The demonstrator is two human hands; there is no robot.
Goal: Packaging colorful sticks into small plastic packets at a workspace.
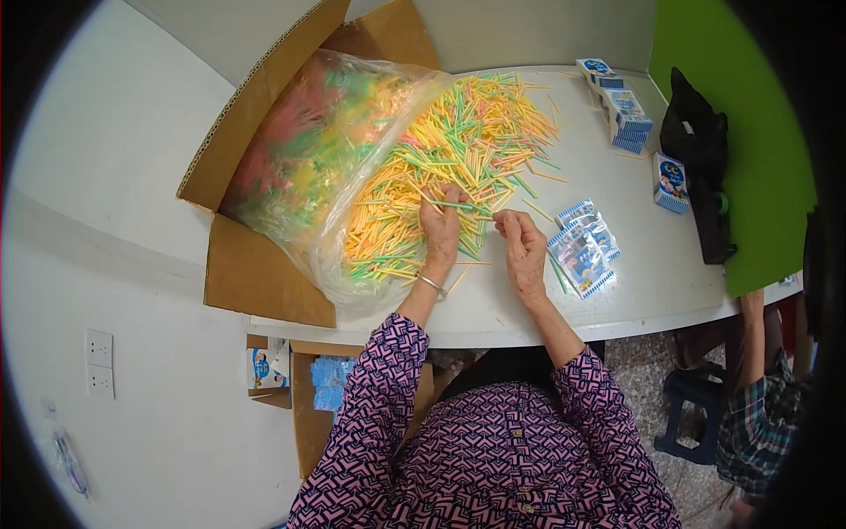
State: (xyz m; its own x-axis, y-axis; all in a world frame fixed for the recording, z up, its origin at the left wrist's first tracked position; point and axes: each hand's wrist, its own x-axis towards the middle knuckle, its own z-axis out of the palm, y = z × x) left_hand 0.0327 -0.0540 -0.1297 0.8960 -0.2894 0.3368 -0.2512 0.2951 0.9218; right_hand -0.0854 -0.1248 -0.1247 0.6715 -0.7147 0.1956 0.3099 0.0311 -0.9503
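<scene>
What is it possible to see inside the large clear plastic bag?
Thin sticks in pink, green, yellow and orange show, blurred, through the large clear plastic bag. Whatever lies deeper, beneath this outer layer, is covered.

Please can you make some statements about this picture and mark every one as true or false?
1. The left hand holds at least one green stick. True.
2. A bracelet circles the right wrist. False: that bracelet circles the left wrist.
3. Blue-and-white packets lie to the right of the right hand. True.
4. The stick pile has only one colour. False: the pile shows yellow, green and pink.
</scene>
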